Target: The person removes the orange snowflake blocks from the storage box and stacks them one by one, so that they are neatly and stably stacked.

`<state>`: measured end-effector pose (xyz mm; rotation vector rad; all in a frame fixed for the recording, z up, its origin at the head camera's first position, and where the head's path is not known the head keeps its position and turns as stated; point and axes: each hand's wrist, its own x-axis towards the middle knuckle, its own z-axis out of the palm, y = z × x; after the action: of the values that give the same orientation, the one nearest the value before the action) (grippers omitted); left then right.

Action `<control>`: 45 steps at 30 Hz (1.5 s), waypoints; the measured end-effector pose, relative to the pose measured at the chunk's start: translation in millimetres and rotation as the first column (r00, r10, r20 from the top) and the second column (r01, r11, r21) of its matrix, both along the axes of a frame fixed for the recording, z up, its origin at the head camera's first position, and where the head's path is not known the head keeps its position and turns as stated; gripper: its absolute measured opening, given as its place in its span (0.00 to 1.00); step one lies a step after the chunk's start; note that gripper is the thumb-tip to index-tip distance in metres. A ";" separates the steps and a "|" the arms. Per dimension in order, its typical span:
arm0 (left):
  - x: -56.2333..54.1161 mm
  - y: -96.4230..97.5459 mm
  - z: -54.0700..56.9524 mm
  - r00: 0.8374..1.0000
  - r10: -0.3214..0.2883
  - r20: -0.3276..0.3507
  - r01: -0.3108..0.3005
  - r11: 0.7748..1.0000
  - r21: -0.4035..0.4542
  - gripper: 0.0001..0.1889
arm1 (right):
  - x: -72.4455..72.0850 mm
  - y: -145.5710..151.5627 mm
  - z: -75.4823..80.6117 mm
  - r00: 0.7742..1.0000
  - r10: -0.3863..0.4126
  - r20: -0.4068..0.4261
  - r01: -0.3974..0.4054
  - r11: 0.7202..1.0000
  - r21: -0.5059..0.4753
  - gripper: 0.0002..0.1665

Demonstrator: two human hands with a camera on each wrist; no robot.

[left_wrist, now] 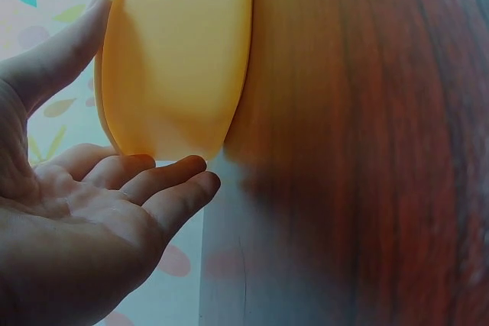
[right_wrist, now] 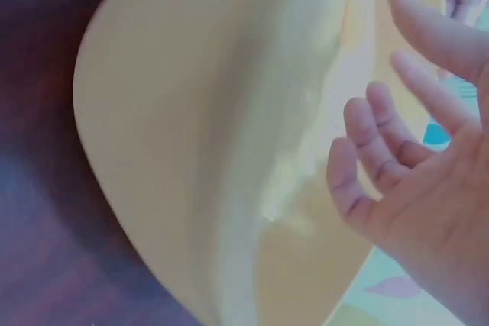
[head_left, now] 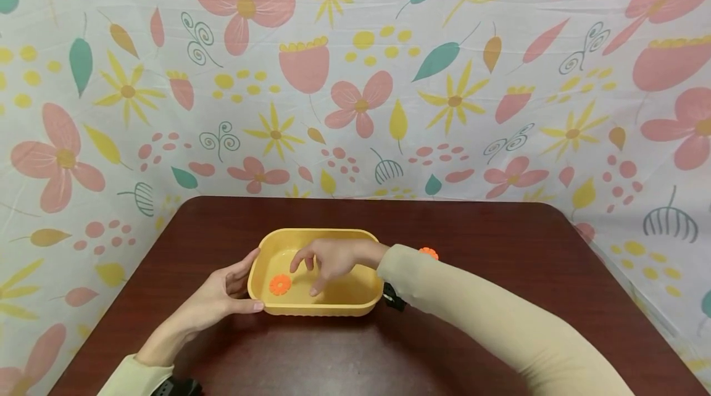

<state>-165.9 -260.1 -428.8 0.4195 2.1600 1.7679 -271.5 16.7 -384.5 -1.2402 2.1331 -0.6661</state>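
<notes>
A yellow plastic tub (head_left: 316,309) with rounded corners stands on the table. My left hand (head_left: 213,297) holds its left end, thumb at the near corner and fingers along the side; the left wrist view shows the fingertips against the outer wall of the tub (left_wrist: 179,59). Inside, toward the left, lies a flat orange disc (head_left: 280,285) with a notched edge. My right hand (head_left: 331,258) hovers over the tub's middle, to the right of that disc. Its fingers (right_wrist: 363,139) are loosely bent and apart, with nothing between them.
Another orange notched piece (head_left: 428,253) lies on the dark wooden table (head_left: 478,229), partly hidden behind my right sleeve (head_left: 472,297). A floral cloth (head_left: 355,168) hangs right behind the table's far edge and along its sides.
</notes>
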 end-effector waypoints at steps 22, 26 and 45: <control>2.4 -2.3 -0.8 1.000 0.001 0.010 -0.001 1.000 0.004 0.54 | -19.2 -35.0 -1.5 0.995 0.099 0.003 -0.099 0.989 0.115 0.38; 2.0 -2.6 0.2 1.000 0.007 0.009 -0.007 1.000 -0.002 0.54 | -22.2 -38.7 1.3 0.996 0.090 0.015 -0.091 0.988 0.126 0.38; -1.9 0.1 1.2 1.000 -0.004 -0.015 0.004 1.000 -0.002 0.55 | -29.0 -55.8 -18.8 0.992 0.124 -0.020 -0.123 0.991 0.056 0.30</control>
<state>-167.8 -260.0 -427.7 0.4381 2.1697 1.7656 -300.5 -39.1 -403.3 -1.3435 2.0598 -0.5399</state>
